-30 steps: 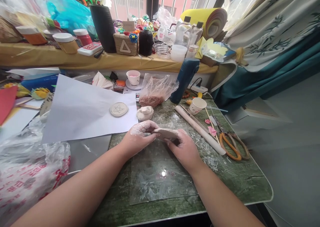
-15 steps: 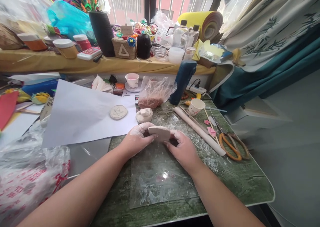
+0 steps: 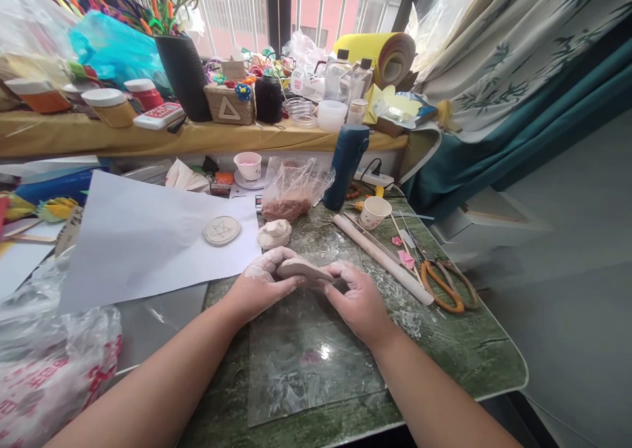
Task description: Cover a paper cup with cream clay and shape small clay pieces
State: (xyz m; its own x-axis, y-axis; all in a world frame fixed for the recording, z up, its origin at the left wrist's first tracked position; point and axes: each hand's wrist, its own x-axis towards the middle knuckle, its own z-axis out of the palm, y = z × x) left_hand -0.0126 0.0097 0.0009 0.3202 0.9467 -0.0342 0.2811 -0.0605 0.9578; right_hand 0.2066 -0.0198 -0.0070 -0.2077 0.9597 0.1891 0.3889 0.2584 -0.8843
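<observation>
Between my two hands is a flat grey-white slab of clay [image 3: 305,270], held up above a clear plastic sheet [image 3: 316,375] on the table. My left hand [image 3: 261,283] grips its left end, thumb in front and fingers behind. At the right end, my right hand [image 3: 355,296] pinches the edge between thumb and fingers. White residue coats the fingers of both hands. Just beyond them sits a lump of white clay [image 3: 274,235]. A round clay disc [image 3: 222,230] with a star scored into it lies on the white paper [image 3: 133,244] to the left.
To the right lie a rolling pin [image 3: 382,260], scissors [image 3: 444,286] with orange handles and a paper cup [image 3: 376,212]. Behind stand a blue flask [image 3: 345,168] and a bag of brown material [image 3: 291,194]. A crumpled plastic bag [image 3: 54,356] is at the left.
The slab has tilted: its broad face showed toward me before, and now it is seen more edge-on, with its right end lower. The whole view has shifted slightly.
</observation>
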